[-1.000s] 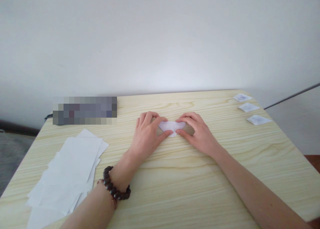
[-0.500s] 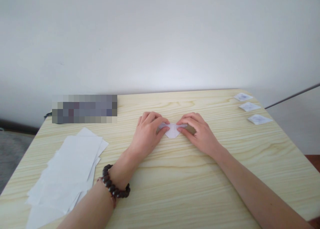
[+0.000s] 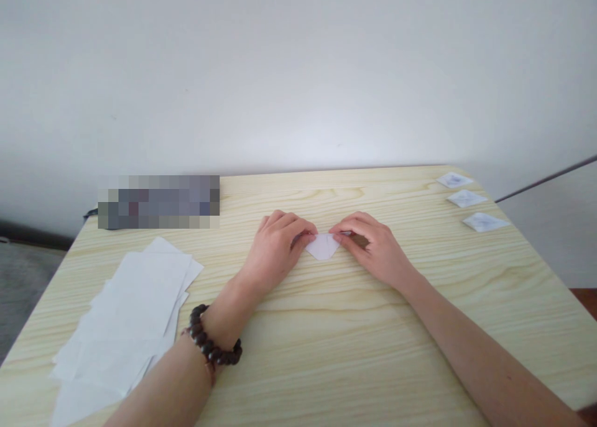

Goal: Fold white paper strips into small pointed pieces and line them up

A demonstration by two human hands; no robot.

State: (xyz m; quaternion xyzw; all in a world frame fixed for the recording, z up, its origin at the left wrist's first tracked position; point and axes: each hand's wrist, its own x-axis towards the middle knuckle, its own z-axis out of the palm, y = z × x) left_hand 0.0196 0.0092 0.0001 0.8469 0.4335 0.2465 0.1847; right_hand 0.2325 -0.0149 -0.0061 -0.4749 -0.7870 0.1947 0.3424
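A small folded white paper [image 3: 323, 246] lies on the light wooden table [image 3: 326, 340], its point toward me. My left hand [image 3: 276, 247], with a dark bead bracelet [image 3: 212, 346] on the wrist, pinches the paper's upper left corner with curled fingers. My right hand [image 3: 373, 248] pinches the upper right corner in the same way. Both hands rest on the tabletop and hide the paper's outer edges.
A loose stack of white sheets [image 3: 125, 315] lies at the left front of the table. Three small folded paper pieces [image 3: 466, 198] sit in a row near the far right edge. A blurred-out object [image 3: 158, 202] rests at the back left, against the white wall.
The paper's near flaps have been folded in, so it went from a wide shape to a small downward point. Both hands' fingertips drew closer together at its top edge.
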